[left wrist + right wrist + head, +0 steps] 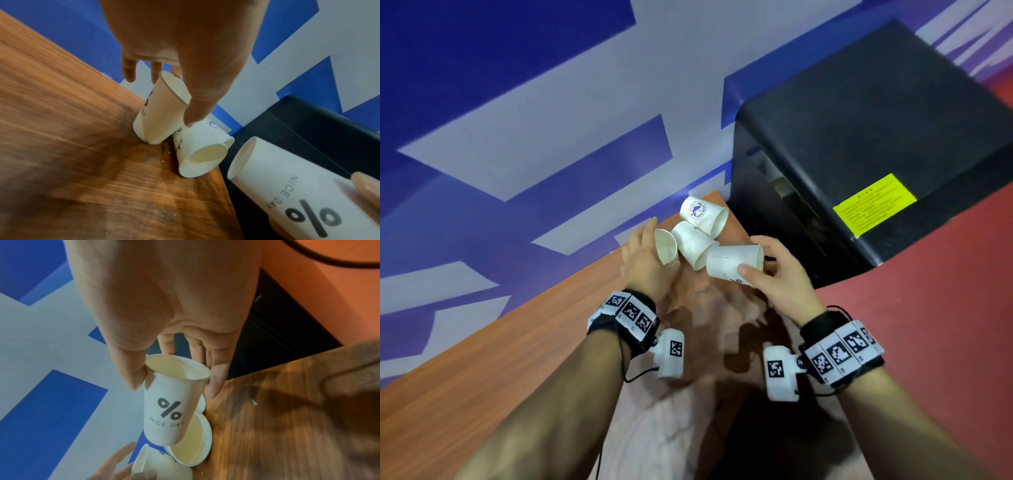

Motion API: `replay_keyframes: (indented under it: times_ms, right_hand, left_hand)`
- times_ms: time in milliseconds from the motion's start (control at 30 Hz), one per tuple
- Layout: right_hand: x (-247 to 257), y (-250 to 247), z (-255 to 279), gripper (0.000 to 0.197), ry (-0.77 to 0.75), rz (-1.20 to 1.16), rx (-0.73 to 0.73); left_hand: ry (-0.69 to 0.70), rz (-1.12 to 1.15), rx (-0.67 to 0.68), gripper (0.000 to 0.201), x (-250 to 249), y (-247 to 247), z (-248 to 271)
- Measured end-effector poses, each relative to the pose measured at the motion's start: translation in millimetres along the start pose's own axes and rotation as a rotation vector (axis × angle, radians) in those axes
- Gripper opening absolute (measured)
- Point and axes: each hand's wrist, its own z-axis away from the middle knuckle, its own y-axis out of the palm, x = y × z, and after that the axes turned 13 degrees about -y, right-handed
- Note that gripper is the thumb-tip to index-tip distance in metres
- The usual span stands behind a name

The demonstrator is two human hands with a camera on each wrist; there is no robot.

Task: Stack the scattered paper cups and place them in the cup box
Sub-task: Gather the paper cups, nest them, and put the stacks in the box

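Right hand (780,270) grips the "%" cup (732,262) off the table (500,377), mouth clear, so I judge it can nest. Left hand (643,260) curls round a tilted cup (160,110), base on the wood. Two cups (693,245) lie between, at the far corner. Cup box: possibly the black box (876,137) alongside; unsure.

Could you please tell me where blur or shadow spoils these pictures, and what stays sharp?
Head view: forearm shadows darken the table. Left wrist view: the near wood smears with motion blur. Right wrist view: the NICE DAY cup in the right hand reads sharply.
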Motion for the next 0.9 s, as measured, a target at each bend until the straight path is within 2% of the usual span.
replay_keyframes:
  times_ms: [200, 333, 433, 667, 800, 900]
  right_hand:
    - [11.5, -2.3, 0.2, 0.055, 0.015, -0.023, 0.005]
    - [33.9, 7.3, 5.9, 0.058, -0.021, -0.062, 0.037]
    - [53.5, 23.3, 15.0, 0.062, -0.049, -0.067, 0.110]
    - [102.1, 81.2, 46.9, 0.064, -0.147, -0.060, 0.244]
    - [124.8, 121.9, 73.0, 0.061, -0.236, -0.029, 0.313]
    - [142.9, 157.0, 99.1, 0.071, -0.283, 0.057, 0.374]
  left_hand:
    - [-0.001, 0.135, 0.012, 0.075, -1.0, -14.9, 12.6]
    - [-0.047, 0.263, 0.015, 0.079, 10.4, -48.4, 37.4]
    - [-0.096, 0.336, -0.036, 0.081, 28.6, -77.4, 61.7]
    - [-0.249, 0.507, -0.242, 0.078, 106.2, -146.9, 129.9]
    - [-0.309, 0.649, -0.280, 0.086, 163.5, -184.6, 173.8]
    - [-0.333, 0.739, -0.336, 0.088, 201.0, -206.1, 203.6]
